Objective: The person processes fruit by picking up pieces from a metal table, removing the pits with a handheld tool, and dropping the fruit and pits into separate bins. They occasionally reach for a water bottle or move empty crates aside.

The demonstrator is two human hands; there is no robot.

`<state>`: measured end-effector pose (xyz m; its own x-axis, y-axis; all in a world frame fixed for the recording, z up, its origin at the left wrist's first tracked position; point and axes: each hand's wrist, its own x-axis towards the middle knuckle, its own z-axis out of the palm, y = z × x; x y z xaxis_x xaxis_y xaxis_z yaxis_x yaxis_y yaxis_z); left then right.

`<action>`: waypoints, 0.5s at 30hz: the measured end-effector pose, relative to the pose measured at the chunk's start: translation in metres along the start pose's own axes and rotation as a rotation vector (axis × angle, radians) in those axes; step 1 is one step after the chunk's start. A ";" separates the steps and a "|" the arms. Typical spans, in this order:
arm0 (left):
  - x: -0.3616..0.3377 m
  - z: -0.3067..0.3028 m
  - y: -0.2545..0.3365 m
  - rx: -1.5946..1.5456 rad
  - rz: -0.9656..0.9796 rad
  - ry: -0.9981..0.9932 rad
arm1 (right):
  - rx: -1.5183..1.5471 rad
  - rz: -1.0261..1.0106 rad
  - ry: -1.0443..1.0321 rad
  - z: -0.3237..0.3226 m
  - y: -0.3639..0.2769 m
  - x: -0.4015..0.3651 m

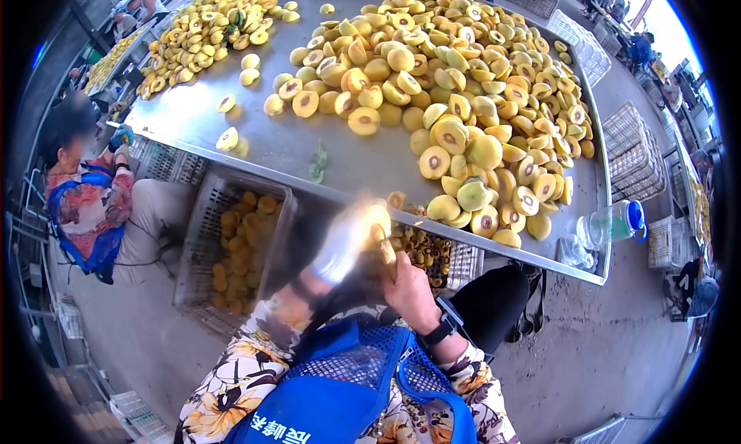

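My left hand (347,239), in a white glove and smeared by motion, is at the table's front edge. Its fingers are around a yellow peach half (378,218), also blurred. Close beside it, my bare right hand (409,289) grips a short tan tool (387,251), which points up at the fruit; its tip is too blurred to make out. Beyond both hands, a large heap of halved yellow peaches (463,104) covers much of the metal table (285,154). Below my hands, a crate (465,265) holds small dark-centred pieces.
At left, a plastic crate (193,266) holds peach flesh. A green leaf (318,164) lies on the table. A blue-lidded bottle (614,224) stands at the right corner. A seated person (93,205) is at the left, near another peach pile (204,38). Stacked crates (633,150) stand right.
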<state>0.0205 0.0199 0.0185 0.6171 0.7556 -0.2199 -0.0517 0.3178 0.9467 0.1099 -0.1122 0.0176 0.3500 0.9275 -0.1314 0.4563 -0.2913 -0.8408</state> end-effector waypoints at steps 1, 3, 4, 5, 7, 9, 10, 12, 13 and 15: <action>-0.002 0.002 0.000 0.029 0.037 0.013 | -0.009 -0.008 0.000 -0.001 -0.002 -0.002; -0.003 0.000 -0.003 0.005 0.035 -0.023 | -0.047 0.036 -0.041 -0.004 -0.008 -0.004; -0.001 -0.005 -0.007 -0.047 -0.005 -0.073 | -0.066 0.057 -0.063 -0.005 -0.010 -0.005; 0.000 -0.009 -0.008 -0.100 -0.043 -0.123 | -0.056 0.058 -0.103 -0.005 -0.009 -0.006; -0.001 -0.016 0.002 0.223 0.043 -0.255 | -0.032 0.061 -0.180 -0.004 -0.004 -0.006; 0.000 -0.021 0.004 0.422 0.089 -0.328 | 0.007 0.060 -0.203 -0.001 0.001 -0.007; 0.002 -0.022 0.007 0.462 0.097 -0.337 | 0.025 0.057 -0.215 0.000 0.002 -0.007; 0.000 -0.013 0.016 0.115 -0.158 -0.233 | 0.116 0.102 -0.170 0.000 -0.001 -0.009; -0.002 -0.009 0.013 0.085 -0.145 -0.166 | 0.163 0.125 -0.144 0.001 -0.002 -0.010; -0.012 -0.001 0.003 0.031 -0.125 -0.032 | 0.201 0.070 -0.135 0.013 0.009 -0.007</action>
<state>0.0126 0.0119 0.0234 0.6420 0.6923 -0.3295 0.0509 0.3903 0.9193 0.1012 -0.1188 0.0043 0.2564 0.9336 -0.2504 0.2584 -0.3159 -0.9130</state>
